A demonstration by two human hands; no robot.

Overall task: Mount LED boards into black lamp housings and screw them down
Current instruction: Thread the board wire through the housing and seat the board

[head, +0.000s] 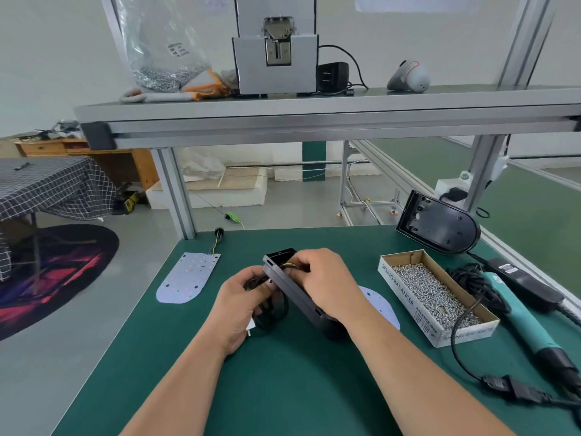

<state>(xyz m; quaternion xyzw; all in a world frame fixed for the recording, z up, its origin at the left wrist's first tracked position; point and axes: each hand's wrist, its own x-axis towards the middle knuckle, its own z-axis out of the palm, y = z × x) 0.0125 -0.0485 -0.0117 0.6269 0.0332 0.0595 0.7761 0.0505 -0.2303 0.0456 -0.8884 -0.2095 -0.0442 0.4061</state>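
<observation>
A black lamp housing (290,287) is held tilted on edge above the middle of the green mat. My right hand (327,284) grips its upper side, fingers pinching yellow and black wires at its top end. My left hand (242,305) holds a coiled black cable (270,313) beside the housing's left edge. One white LED board (185,278) with a wire tail lies flat to the left. Another LED board (382,305) shows partly behind my right wrist. A second black housing (440,226) leans at the back right.
A cardboard box of small silver screws (437,294) sits right of the hands. A teal electric screwdriver (525,322) and its black cables (468,284) lie along the right edge. A metal shelf (314,111) with a screw feeder (276,64) spans overhead. The mat's left edge drops to the floor.
</observation>
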